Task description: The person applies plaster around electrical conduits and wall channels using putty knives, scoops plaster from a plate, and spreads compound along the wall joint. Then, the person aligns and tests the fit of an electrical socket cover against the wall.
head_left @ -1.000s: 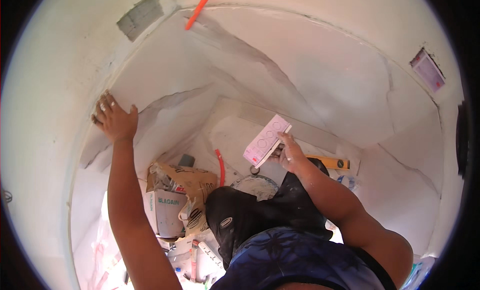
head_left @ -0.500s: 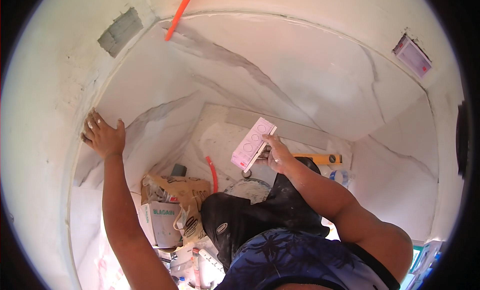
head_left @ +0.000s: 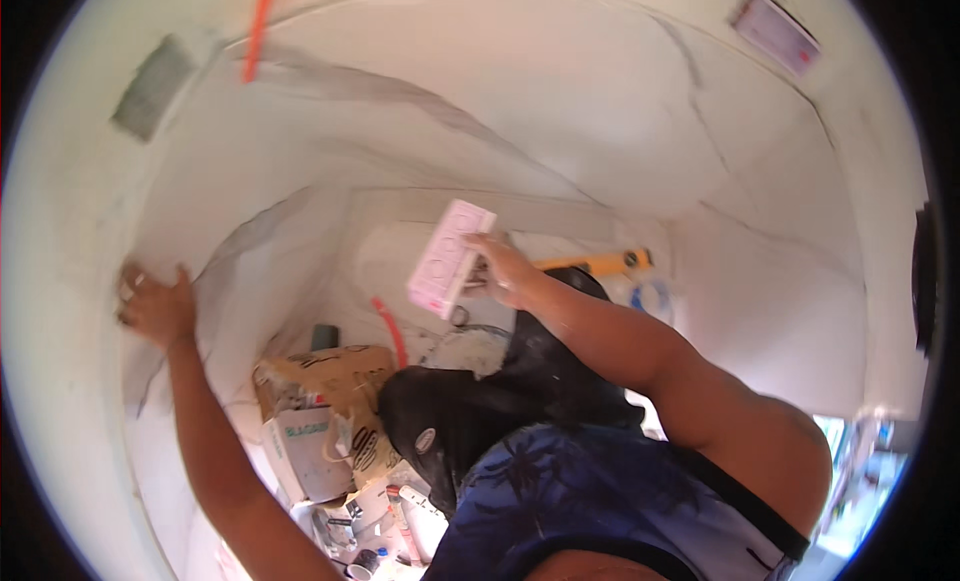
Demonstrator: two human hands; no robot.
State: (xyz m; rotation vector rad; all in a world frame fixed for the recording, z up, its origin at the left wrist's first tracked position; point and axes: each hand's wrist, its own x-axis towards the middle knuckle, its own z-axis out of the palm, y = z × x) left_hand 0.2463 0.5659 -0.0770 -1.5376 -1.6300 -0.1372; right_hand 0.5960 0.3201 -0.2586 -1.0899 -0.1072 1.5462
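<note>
My right hand point(head_left: 500, 271) grips a pink rectangular electrical back box point(head_left: 448, 253) along its right side, thumb over the edge. Round knockout circles show on the box's pink face, which is tilted in the air above the floor. At the far left, my left hand point(head_left: 160, 306) lies on the marbled wall tile point(head_left: 235, 176), close to where the tile meets the plain wall. Its fingers are spread and it holds nothing; motion blurs them a little.
A similar pink box point(head_left: 777, 31) sits recessed in the upper right wall. Orange conduit point(head_left: 258, 31) hangs beside a grey wall patch point(head_left: 153, 88). Around my legs are a yellow spirit level point(head_left: 590, 264), a red tube piece point(head_left: 391, 333), a bucket point(head_left: 465, 349) and a brown paper bag point(head_left: 345, 369).
My view has turned, shifting most of the scene leftward. The box stays in my right hand, and my left hand remains on about the same part of the tiled wall.
</note>
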